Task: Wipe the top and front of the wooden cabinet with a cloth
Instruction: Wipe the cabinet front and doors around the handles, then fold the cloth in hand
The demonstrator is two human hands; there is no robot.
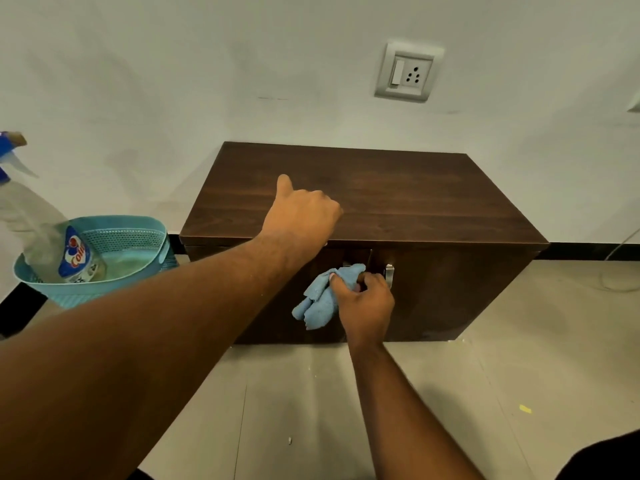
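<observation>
The wooden cabinet stands against the far wall. Your left hand sits at the near edge of its top, fingers curled over that edge, thumb stretched out on the wood. Your right hand grips a bunched blue cloth against the cabinet front, just left of a metal handle. Left of the cabinet, a teal basket holds a spray bottle.
</observation>
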